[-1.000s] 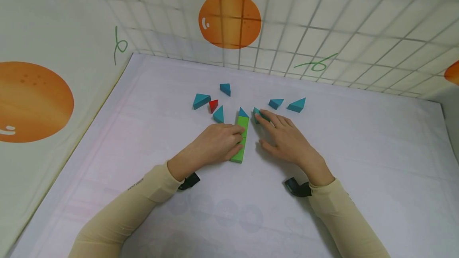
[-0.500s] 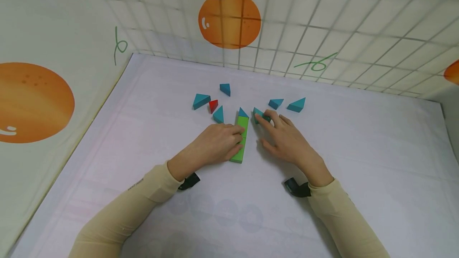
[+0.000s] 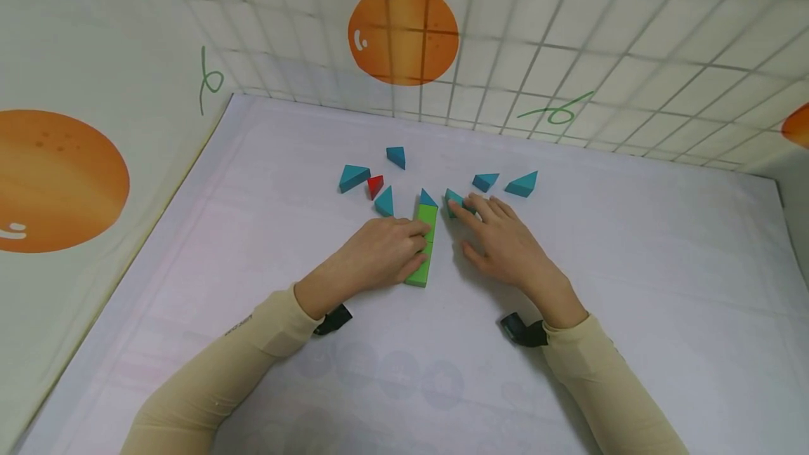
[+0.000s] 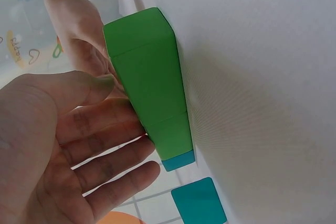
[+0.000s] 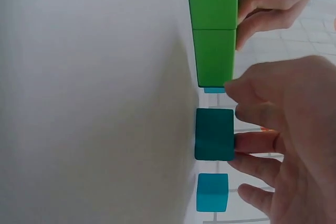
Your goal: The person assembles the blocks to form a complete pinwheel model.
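Note:
Two green rectangular blocks (image 3: 428, 213) lie end to end on the white tabletop. A small blue triangular block (image 3: 428, 198) meets their far end like a point. My left hand (image 3: 387, 253) rests its fingertips on the green blocks from the left; the left wrist view shows its fingers extended and its palm bare. To the right, my right hand (image 3: 508, 244) touches the top of a teal triangular block (image 5: 214, 135) with its fingertips. Its thumb stands apart from that block, near the far end of the green pair in the right wrist view.
Left of the row lie a red triangular block (image 3: 376, 186) and several blue ones, one being a larger triangle (image 3: 354, 177). Two more blue triangles, one a wedge (image 3: 522, 185), lie at the back right. A gridded wall cloth (image 3: 493, 41) borders the table's far edge.
The right hand's fingers bent a little on the teal block, then straightened again, and its thumb shifted slightly. The left hand and all the blocks have stayed in place.

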Motion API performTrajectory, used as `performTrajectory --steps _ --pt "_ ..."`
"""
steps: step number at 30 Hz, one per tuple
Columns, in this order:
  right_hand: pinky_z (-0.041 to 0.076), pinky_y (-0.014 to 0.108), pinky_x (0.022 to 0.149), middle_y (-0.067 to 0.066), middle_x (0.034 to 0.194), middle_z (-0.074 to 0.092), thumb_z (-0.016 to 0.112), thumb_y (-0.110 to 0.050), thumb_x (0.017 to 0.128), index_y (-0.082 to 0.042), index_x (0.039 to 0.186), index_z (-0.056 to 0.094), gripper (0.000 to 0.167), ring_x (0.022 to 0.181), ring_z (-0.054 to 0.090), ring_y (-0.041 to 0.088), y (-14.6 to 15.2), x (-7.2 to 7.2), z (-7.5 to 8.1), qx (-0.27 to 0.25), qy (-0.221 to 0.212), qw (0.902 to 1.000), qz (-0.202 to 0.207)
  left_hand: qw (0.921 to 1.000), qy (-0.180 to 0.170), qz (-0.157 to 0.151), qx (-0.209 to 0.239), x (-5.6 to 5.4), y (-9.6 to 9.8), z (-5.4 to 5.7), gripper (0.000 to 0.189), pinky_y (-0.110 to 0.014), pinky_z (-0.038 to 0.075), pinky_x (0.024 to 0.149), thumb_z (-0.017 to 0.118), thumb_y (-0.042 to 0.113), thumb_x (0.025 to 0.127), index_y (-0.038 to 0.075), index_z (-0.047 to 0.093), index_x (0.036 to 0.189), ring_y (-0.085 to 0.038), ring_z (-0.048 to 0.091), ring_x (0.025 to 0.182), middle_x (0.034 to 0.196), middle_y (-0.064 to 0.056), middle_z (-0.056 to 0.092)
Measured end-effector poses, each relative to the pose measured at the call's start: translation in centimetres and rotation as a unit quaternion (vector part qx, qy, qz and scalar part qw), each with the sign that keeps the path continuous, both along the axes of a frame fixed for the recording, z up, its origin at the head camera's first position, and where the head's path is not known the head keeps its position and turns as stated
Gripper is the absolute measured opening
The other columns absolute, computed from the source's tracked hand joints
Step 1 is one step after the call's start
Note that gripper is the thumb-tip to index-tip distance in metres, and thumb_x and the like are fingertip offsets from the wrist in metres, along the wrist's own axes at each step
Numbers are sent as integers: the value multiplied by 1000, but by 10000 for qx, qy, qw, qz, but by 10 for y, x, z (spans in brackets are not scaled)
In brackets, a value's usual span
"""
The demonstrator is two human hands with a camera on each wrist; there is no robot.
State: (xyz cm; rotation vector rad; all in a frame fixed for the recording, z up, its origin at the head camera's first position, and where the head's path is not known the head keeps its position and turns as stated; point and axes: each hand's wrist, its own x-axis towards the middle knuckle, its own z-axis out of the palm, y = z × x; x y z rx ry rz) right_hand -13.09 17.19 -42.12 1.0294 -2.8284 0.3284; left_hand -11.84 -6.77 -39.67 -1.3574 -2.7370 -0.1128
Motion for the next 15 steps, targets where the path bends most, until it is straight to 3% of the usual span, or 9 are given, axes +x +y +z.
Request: performTrajectory --steps 7,15 --pt "29 51 117 17 142 51 65 -20 91 -5 142 48 56 138 42 32 0 0 2 -35 -224 9997 -60 10000 -35 1 20 0 0 0 24 -29 57 86 68 27 92 9 76 104 -19 69 104 120 -5 69" --pt "31 52 115 17 144 49 66 -18 90 -5 144 47 58 137 42 35 0 0 1 -131 -384 9992 -69 10000 -13 -25 51 0 0 0 23 -29 57 86 68 27 92 9 76 103 -20 69 103 120 -5 69"
